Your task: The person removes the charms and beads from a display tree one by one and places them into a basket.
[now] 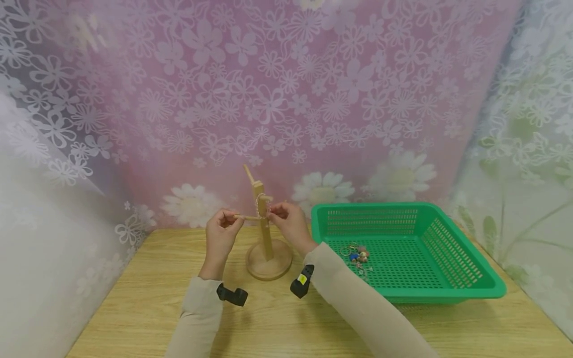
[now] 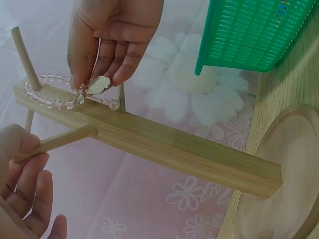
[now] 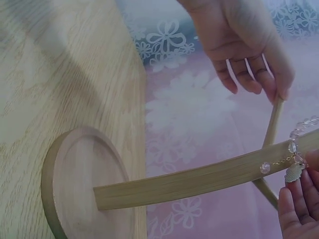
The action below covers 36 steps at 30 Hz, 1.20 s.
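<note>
A wooden stand (image 1: pixel 266 241) with a round base and several pegs stands upright on the table. My left hand (image 1: pixel 220 236) pinches the end of one peg (image 2: pixel 65 141) between thumb and fingers. Around an upper peg loops a bracelet (image 2: pixel 50 103) of clear pinkish beads, lying against the post. My right hand (image 1: pixel 292 226) pinches the bracelet by its pale shell-shaped charm (image 2: pixel 98 84), close beside the post. In the right wrist view the charm (image 3: pixel 294 172) and a short chain end with a bead (image 3: pixel 265 168) hang by the right fingertips.
To the right of the stand is a green plastic basket (image 1: pixel 465 248) with slotted walls. A small pile of keyrings and trinkets (image 1: pixel 359 256) lies in its left part. Floral curtains (image 1: pixel 268 99) hang behind the wooden table (image 1: pixel 147 298).
</note>
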{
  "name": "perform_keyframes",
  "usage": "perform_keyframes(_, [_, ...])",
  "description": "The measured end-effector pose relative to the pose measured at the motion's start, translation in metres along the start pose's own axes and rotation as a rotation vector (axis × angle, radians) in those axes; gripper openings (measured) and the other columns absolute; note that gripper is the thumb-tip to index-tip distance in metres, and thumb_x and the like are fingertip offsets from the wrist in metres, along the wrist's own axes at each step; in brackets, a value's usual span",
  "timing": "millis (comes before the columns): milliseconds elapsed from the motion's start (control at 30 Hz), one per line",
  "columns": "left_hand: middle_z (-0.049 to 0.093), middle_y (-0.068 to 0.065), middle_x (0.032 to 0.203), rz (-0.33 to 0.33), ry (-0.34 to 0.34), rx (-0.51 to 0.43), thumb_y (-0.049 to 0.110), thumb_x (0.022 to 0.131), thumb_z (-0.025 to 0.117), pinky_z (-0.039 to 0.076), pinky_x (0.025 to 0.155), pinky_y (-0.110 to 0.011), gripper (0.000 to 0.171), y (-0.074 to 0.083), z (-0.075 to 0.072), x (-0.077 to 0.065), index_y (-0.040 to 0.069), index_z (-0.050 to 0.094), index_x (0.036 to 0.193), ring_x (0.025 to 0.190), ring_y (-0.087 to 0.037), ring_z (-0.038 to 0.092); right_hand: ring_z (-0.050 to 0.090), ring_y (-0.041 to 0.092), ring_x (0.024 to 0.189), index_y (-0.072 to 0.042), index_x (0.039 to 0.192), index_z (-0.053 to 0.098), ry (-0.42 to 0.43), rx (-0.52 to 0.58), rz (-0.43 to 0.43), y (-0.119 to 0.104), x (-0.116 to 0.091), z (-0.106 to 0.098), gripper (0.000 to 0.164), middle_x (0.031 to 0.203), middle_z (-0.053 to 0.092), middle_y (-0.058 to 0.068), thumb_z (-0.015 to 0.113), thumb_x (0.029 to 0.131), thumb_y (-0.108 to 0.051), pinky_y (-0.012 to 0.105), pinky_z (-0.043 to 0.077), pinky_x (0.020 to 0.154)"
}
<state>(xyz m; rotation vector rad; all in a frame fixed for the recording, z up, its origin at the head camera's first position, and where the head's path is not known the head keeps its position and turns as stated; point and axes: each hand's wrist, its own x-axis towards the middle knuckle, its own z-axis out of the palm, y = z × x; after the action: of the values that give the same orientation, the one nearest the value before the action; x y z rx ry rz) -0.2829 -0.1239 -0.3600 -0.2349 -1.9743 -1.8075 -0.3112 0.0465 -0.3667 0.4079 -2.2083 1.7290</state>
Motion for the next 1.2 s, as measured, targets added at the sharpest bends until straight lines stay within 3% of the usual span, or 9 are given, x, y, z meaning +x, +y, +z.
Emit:
perform_keyframes(767, [0.056,-0.003,0.077,0.016,-0.017,0.002,-0.002,0.084,0.067,0.043,0.059,-0.018,0.011,0.002,0.0,0.0,-0.01,0.06,0.087,0.068,-0.009,0.052,0.06,0.01,0.076,0.002,0.091,0.066,0.026,0.08,0.014,-0.022,0.004,-0.012,0.014,0.087,0.067,0.011,0.069,0.086,-0.011,0.02,0.048,0.069])
perform_keyframes(1000, [0.058,-0.011,0.084,0.029,-0.023,-0.018,-0.003,0.084,0.065,0.045,0.063,-0.019,0.011,0.0,-0.002,-0.001,-0.011,0.059,0.089,0.07,-0.009,0.053,0.063,0.02,0.082,0.006,0.095,0.065,0.002,0.126,-0.026,-0.029,0.003,-0.014,0.017,0.094,0.065,0.02,0.068,0.087,-0.009,0.022,0.05,0.071])
perform_keyframes(1200, [0.058,-0.009,0.082,0.034,-0.024,-0.011,-0.004,0.084,0.066,0.045,0.063,-0.019,0.01,0.0,-0.003,-0.002,-0.01,0.059,0.088,0.07,-0.009,0.053,0.063,0.032,0.089,0.006,0.099,0.065,-0.018,0.15,-0.053,-0.035,0.001,-0.016,0.015,0.097,0.065,0.02,0.065,0.088,-0.004,0.036,0.053,0.078])
